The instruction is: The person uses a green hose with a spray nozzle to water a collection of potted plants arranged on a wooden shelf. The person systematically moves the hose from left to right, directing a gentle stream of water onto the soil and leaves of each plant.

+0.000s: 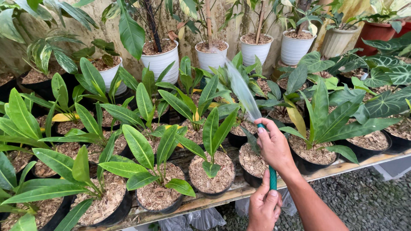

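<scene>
Soft, even daylight lit the scene, bright without harsh glare. Shadows were faint and pooled only under the leaves (pixel 141 147) and between the pots. Glossy foliage carried mild sheen. Focus was sharp throughout, except the water spray (pixel 240 87), which appeared as a blurred streak

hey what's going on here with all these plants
A person is spraying potted plants with a green hose. The right hand grips the hose near its end, thumb over the opening, so the water fans out toward the white pots at the back. The left hand holds the hose lower down. Black pots filled with wood chips stand on a wooden shelf.
</scene>
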